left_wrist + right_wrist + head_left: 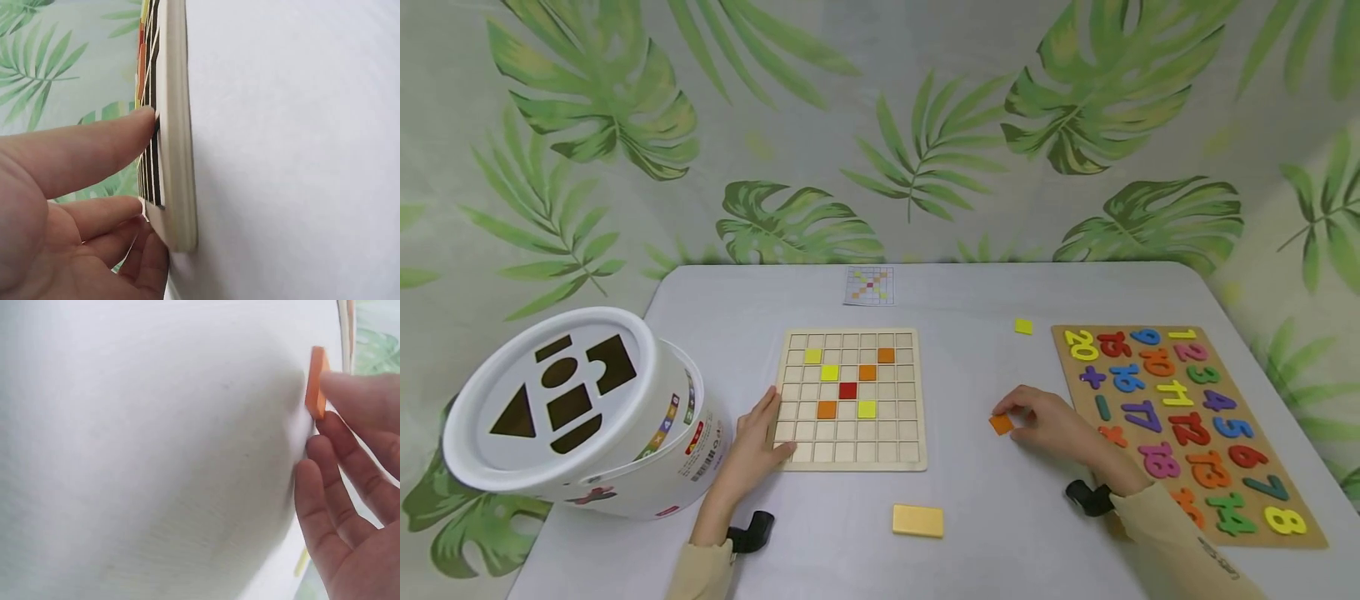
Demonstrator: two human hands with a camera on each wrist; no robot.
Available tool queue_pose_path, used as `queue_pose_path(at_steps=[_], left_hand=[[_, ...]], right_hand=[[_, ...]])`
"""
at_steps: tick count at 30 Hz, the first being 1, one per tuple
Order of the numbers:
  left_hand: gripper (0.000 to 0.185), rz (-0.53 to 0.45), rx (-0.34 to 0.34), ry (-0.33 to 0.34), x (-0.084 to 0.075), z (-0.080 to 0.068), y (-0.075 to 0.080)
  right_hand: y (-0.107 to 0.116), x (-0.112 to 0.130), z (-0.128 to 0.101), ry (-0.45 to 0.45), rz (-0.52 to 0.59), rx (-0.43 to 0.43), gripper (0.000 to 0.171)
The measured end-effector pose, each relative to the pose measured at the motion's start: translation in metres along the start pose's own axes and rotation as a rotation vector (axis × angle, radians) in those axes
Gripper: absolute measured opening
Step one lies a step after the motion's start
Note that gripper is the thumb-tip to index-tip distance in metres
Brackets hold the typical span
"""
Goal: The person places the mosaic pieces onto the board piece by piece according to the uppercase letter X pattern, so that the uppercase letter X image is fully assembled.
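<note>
A square wooden grid board [885, 454] lies in the middle of the table, with several yellow and orange square tiles and one red tile [847, 391] in its cells. My left hand [756, 442] rests on the board's left edge, its thumb over the near left corner and its fingers along the side. In the left wrist view the thumb [100, 147] touches the gridded face. To the right of the board, my right hand [1047, 425] pinches an orange square tile [1001, 424] between thumb and fingertips. The right wrist view shows this orange tile [316, 384] tilted, close over the white tabletop.
A small pattern card [869, 286] lies behind the board. One loose yellow tile [1023, 327] sits at the back right. A pale yellow block [917, 521] is in front. A board of coloured numbers [1285, 467] lies right, partly under the right arm. A white lidded bucket [647, 467] stands left.
</note>
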State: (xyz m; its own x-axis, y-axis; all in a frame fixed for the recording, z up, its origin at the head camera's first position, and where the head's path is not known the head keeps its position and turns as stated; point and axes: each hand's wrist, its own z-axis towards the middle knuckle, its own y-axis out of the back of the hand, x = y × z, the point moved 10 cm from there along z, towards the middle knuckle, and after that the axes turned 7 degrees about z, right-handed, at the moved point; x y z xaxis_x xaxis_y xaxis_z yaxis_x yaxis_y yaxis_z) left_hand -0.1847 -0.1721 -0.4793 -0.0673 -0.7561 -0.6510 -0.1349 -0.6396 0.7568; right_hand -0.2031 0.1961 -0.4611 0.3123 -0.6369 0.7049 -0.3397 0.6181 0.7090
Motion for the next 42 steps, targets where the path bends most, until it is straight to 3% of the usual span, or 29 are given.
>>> queue_pose_path(at_steps=[11, 16, 27, 33, 42], left_hand=[[0.081, 0.021, -0.017, -0.006, 0.0, -0.014, 0.001], [0.08, 0.019, -0.022, -0.013, 0.0, -0.015, 0.0], [0.08, 0.012, -0.001, 0.011, 0.002, -0.013, -0.004], [0.079, 0.013, 0.003, 0.008, 0.002, -0.014, -0.004], [0.079, 0.031, 0.009, -0.007, 0.002, -0.016, -0.002]], right_hand=[[-0.004, 0.005, 0.006, 0.048, -0.026, -0.028, 0.027], [-0.014, 0.026, 0.025, 0.056, 0.018, -0.041, 0.026], [-0.083, 0.117, 0.09, 0.21, 0.159, 0.077, 0.022], [-0.126, 0.155, 0.115, 0.275, 0.111, 0.178, 0.019], [-0.164, 0.18, 0.137, 0.296, -0.017, 0.232, 0.017]])
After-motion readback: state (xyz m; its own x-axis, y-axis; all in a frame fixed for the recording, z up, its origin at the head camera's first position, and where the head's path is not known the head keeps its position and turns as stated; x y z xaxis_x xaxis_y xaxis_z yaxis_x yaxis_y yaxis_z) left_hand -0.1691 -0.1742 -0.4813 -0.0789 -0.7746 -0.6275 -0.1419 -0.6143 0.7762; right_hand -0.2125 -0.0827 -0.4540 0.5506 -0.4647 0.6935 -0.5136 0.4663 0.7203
